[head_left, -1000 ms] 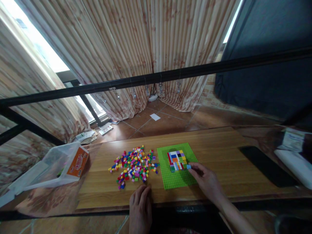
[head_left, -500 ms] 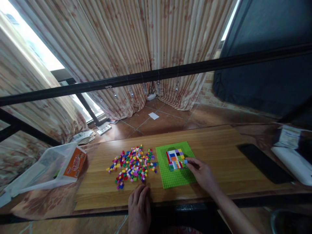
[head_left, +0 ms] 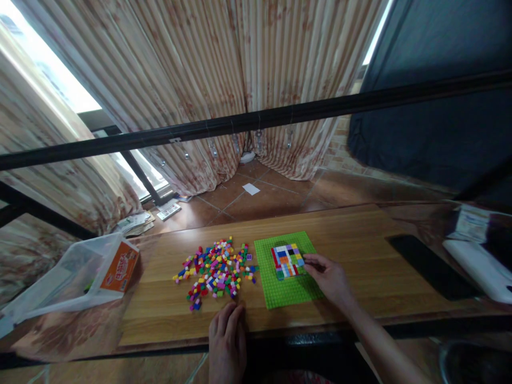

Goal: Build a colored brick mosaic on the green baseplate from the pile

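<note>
A green baseplate lies on the wooden table and carries a square block of many-coloured toy bricks. My right hand is at the block's right side, thumb and forefinger pinched at a light blue brick on its edge. The fingertips partly cover that edge. My left hand rests on the table's front edge with its fingers stretched forward and holds nothing visible. Just beyond it spreads a pile of small loose bricks, left of the baseplate.
A clear plastic bin with an orange label stands at the table's left end. On the right lie a dark flat panel and a white object. A black bar crosses beyond the table, before curtains.
My right hand has moved the light blue brick slightly left, from beside the block onto its right edge. My left hand stays in place. The view has shifted a little.
</note>
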`<state>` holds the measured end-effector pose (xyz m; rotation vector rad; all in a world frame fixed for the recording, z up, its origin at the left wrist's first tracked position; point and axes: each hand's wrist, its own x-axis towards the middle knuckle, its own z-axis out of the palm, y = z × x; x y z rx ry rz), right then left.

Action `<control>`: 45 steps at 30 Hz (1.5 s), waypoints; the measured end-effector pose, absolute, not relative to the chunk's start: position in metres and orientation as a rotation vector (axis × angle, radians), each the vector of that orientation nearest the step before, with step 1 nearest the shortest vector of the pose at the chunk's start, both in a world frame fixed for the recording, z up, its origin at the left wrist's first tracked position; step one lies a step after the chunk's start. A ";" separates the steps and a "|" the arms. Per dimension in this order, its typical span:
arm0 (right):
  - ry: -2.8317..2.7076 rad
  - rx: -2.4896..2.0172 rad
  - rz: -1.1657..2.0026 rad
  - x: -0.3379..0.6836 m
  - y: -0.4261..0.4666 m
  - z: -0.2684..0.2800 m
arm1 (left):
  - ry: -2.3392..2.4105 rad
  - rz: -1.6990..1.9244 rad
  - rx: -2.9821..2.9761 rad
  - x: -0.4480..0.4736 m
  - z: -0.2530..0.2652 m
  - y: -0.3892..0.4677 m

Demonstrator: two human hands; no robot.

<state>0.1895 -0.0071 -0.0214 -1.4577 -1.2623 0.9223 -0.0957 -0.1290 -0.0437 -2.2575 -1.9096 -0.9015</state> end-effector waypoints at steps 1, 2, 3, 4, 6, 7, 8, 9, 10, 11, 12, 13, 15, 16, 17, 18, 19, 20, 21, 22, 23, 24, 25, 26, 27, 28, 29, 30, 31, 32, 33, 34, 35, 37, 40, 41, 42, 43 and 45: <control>-1.255 -1.452 0.927 0.190 -0.007 -0.022 | -1.906 -0.898 -2.263 -0.096 -0.043 -0.129; -1.245 -1.447 0.932 0.190 -0.008 -0.021 | -1.904 -0.894 -2.267 -0.096 -0.043 -0.129; -1.235 -1.445 0.939 0.191 -0.008 -0.021 | -1.903 -0.890 -2.270 -0.096 -0.042 -0.129; -1.223 -1.448 0.950 0.191 -0.009 -0.020 | -1.904 -0.888 -2.271 -0.096 -0.042 -0.130; -1.185 -1.469 0.977 0.190 -0.010 -0.017 | -1.908 -0.893 -2.268 -0.096 -0.042 -0.130; -1.160 -1.487 0.987 0.189 -0.009 -0.015 | -1.913 -0.896 -2.268 -0.095 -0.042 -0.130; -1.138 -1.510 0.992 0.187 -0.009 -0.012 | -1.922 -0.897 -2.268 -0.095 -0.042 -0.131; -1.123 -1.531 0.990 0.186 -0.008 -0.010 | -1.936 -0.895 -2.268 -0.095 -0.042 -0.131; -1.118 -1.549 0.984 0.184 -0.006 -0.008 | -1.950 -0.892 -2.268 -0.094 -0.042 -0.131; -1.127 -1.561 0.977 0.182 -0.004 -0.006 | -1.961 -0.889 -2.267 -0.094 -0.042 -0.131; -1.145 -1.567 0.972 0.180 -0.002 -0.005 | -1.968 -0.887 -2.268 -0.094 -0.041 -0.131; -1.165 -1.568 0.969 0.178 0.001 -0.005 | -1.971 -0.888 -2.266 -0.094 -0.041 -0.131; -1.190 -1.568 0.958 0.177 0.005 -0.006 | -1.973 -0.894 -2.265 -0.094 -0.040 -0.131; -1.196 -1.571 0.950 0.177 0.007 -0.008 | -1.976 -0.896 -2.265 -0.094 -0.040 -0.132; -1.198 -1.574 0.939 0.177 0.008 -0.010 | -1.979 -0.899 -2.266 -0.094 -0.040 -0.132; -1.200 -1.576 0.928 0.177 0.009 -0.011 | -1.979 -0.899 -2.268 -0.094 -0.040 -0.132; -1.206 -1.577 0.917 0.177 0.009 -0.013 | -1.981 -0.897 -2.272 -0.094 -0.040 -0.132; -1.216 -1.578 0.908 0.177 0.009 -0.014 | -1.980 -0.894 -2.276 -0.093 -0.040 -0.132; -1.227 -1.582 0.899 0.177 0.008 -0.015 | -1.978 -0.892 -2.278 -0.093 -0.040 -0.132; -1.241 -1.590 0.888 0.176 0.008 -0.015 | -1.979 -0.889 -2.279 -0.093 -0.040 -0.132; -1.255 -1.604 0.874 0.176 0.007 -0.016 | -1.983 -0.884 -2.282 -0.092 -0.039 -0.132; -1.271 -1.622 0.853 0.175 0.006 -0.016 | -1.988 -0.881 -2.280 -0.092 -0.039 -0.132; -1.290 -1.641 0.823 0.173 0.004 -0.016 | -1.992 -0.881 -2.277 -0.092 -0.039 -0.132; -1.312 -1.657 0.785 0.172 0.003 -0.016 | -1.998 -0.879 -2.277 -0.092 -0.038 -0.132; -1.341 -1.669 0.739 0.171 0.002 -0.016 | -2.004 -0.881 -2.275 -0.091 -0.038 -0.132; -1.373 -1.679 0.686 0.169 0.001 -0.016 | -2.008 -0.885 -2.271 -0.091 -0.037 -0.132; -1.408 -1.688 0.635 0.168 0.000 -0.016 | -2.012 -0.891 -2.267 -0.090 -0.036 -0.132; -1.443 -1.697 0.590 0.167 -0.001 -0.015 | -2.016 -0.897 -2.262 -0.090 -0.035 -0.132; -1.475 -1.709 0.554 0.166 -0.001 -0.015 | -2.020 -0.903 -2.258 -0.089 -0.034 -0.132; -1.503 -1.724 0.529 0.166 -0.001 -0.014 | -2.022 -0.911 -2.254 -0.088 -0.032 -0.132; -1.526 -1.742 0.513 0.166 -0.001 -0.013 | -2.023 -0.917 -2.253 -0.087 -0.031 -0.132; -1.543 -1.759 0.507 0.167 -0.001 -0.012 | -2.027 -0.920 -2.256 -0.086 -0.029 -0.132; -1.556 -1.769 0.513 0.168 -0.001 -0.011 | -2.032 -0.925 -2.255 -0.086 -0.027 -0.132; -1.539 -1.752 0.570 0.172 -0.001 -0.011 | -2.053 -0.938 -2.254 -0.085 -0.024 -0.132; -1.409 -1.669 0.699 0.182 -0.006 -0.013 | -2.103 -1.007 -2.246 -0.085 -0.020 -0.129; -1.366 -1.651 0.722 0.186 -0.009 -0.014 | -2.122 -1.049 -2.230 -0.085 -0.020 -0.128; -1.335 -1.645 0.727 0.192 -0.013 -0.015 | -2.140 -1.098 -2.202 -0.085 -0.019 -0.127; -1.328 -1.652 0.714 0.198 -0.017 -0.016 | -2.156 -1.149 -2.164 -0.085 -0.019 -0.125; -1.364 -1.702 0.640 0.211 -0.027 -0.018 | -2.174 -1.225 -2.092 -0.084 -0.020 -0.121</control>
